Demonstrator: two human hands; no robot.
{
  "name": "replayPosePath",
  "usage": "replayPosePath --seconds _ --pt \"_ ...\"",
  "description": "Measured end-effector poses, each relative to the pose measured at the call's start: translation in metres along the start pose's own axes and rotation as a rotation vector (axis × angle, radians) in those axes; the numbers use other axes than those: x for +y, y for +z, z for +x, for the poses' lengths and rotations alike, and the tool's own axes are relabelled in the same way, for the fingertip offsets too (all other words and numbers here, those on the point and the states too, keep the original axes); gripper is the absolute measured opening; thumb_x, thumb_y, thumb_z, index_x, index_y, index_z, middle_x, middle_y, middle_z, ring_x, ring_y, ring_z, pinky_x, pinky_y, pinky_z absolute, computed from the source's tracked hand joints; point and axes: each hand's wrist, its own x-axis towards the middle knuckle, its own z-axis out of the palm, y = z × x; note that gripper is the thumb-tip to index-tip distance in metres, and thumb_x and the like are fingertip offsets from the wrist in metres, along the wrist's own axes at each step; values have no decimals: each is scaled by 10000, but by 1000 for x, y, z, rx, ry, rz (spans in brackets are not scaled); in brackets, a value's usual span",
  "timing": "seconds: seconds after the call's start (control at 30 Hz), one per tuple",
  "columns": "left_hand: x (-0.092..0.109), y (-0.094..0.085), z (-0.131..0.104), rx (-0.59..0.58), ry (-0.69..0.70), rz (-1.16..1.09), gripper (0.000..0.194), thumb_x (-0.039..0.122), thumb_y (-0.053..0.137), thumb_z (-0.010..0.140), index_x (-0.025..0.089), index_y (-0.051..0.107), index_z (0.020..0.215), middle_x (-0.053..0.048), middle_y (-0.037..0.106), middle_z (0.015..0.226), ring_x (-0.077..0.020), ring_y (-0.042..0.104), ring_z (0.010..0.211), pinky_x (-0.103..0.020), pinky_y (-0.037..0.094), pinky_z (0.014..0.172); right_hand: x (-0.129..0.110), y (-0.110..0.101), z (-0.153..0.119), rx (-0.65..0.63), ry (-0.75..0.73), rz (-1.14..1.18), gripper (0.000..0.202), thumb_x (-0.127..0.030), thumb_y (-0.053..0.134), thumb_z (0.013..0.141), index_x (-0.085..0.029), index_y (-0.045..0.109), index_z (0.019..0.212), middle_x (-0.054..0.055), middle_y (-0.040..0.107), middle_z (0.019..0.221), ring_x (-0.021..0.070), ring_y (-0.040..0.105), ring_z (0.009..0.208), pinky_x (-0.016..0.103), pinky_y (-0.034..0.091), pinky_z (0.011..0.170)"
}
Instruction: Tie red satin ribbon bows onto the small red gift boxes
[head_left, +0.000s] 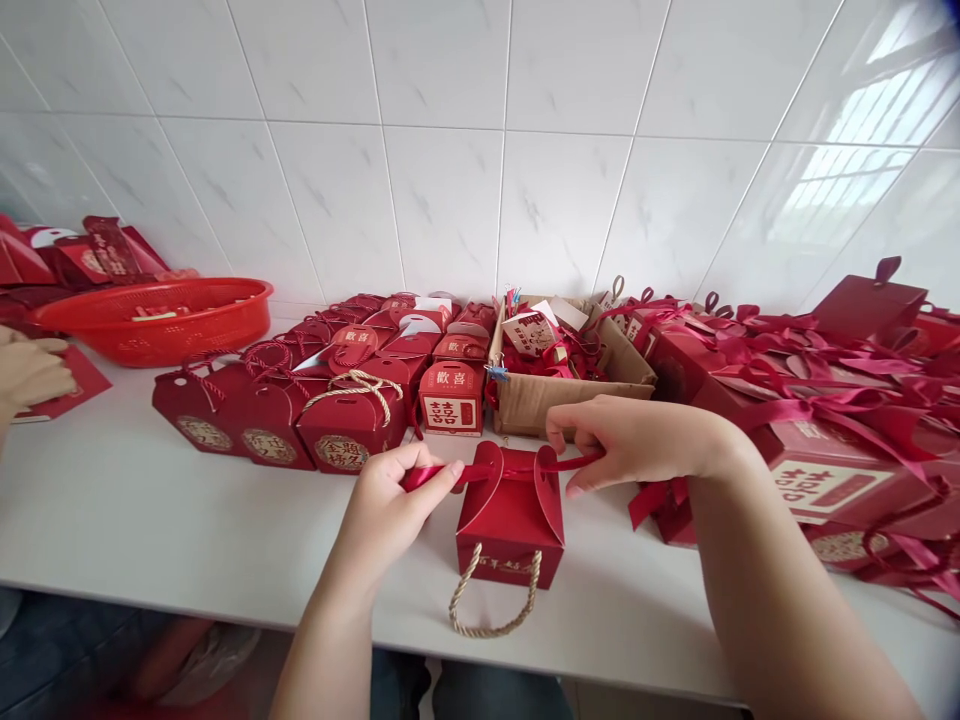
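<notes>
A small red gift box (511, 515) stands upright near the table's front edge, its beige rope handle (491, 632) hanging forward. Red ribbon (480, 472) runs through the holes in its top flaps. At the box's left, my left hand (401, 500) pinches one end of the ribbon between thumb and fingers. The other end is pinched in my right hand (611, 440), just right of the box. Both hands are level with the box's top.
Rows of red boxes (352, 430) stand behind on the left. A cardboard box (570, 400) holds ribbons and tags. Ribboned red boxes (847, 470) are piled at the right. Further left are a red plastic basket (165, 335) and another person's hand (34, 370). A tiled wall (450, 190) rises behind.
</notes>
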Motion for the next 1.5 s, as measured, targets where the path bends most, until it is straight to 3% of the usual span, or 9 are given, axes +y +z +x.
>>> replayPosePath --seconds 0.2,0.33,0.47,0.63,0.8,1.0,1.2,1.33,1.5 --pt "-1 -1 -1 1 -11 16 471 393 636 755 205 244 574 68 243 569 -113 387 572 -222 274 597 -8 0 -4 45 -133 36 163 -199 525 822 -228 649 923 -16 618 761 113 510 615 232 368 552" --pt "-2 -2 -1 -13 -18 26 477 404 630 762 204 235 583 65 264 569 -110 366 579 -219 272 594 -11 0 -3 82 -130 56 182 -233 539 835 -201 709 892 15 690 845 146 578 701 255 406 615" --pt "-3 -2 -1 -5 -15 12 473 394 633 766 202 243 583 71 242 571 -94 277 559 -214 258 568 -10 2 -1 72 -99 58 204 -248 522 844 -184 715 826 24 698 781 157 585 682 273 409 629" --pt "5 -1 -4 40 -31 -115 494 355 666 748 201 230 574 72 272 556 -87 292 540 -201 264 530 -7 6 3 8 -45 44 271 -247 463 853 -181 676 700 21 643 680 140 526 597 277 362 561" --pt "13 2 -6 116 -85 -328 469 350 728 707 200 306 567 68 360 557 -107 464 583 -201 387 573 -4 6 3 -50 -15 28 286 -306 457 863 -183 663 708 23 584 640 132 459 558 280 304 510" --pt "16 2 -7 51 -107 -488 395 342 757 697 193 409 585 31 564 634 -161 649 708 -205 448 596 -3 -1 -5 -43 65 -19 317 -425 505 840 -184 553 639 -6 513 600 112 394 521 266 284 470" --pt "26 4 -13 38 -72 -529 289 341 723 732 184 501 632 18 605 592 -127 592 526 -188 322 437 -4 -11 -27 76 62 -35 118 -292 536 814 -209 607 769 2 610 782 123 501 638 240 337 516" --pt "30 1 -15 16 -30 -595 283 369 697 760 188 529 621 25 560 478 -116 544 493 -186 314 430 -4 -13 -39 139 77 -37 225 -324 501 855 -194 550 677 -10 558 659 107 449 557 238 316 483" --pt "31 -4 -17 20 -24 -733 251 372 749 711 191 584 651 -4 646 625 -146 603 589 -195 369 448 -4 -13 -44 318 46 -3 356 -434 498 872 -187 503 616 -25 444 542 91 354 486 233 272 427"
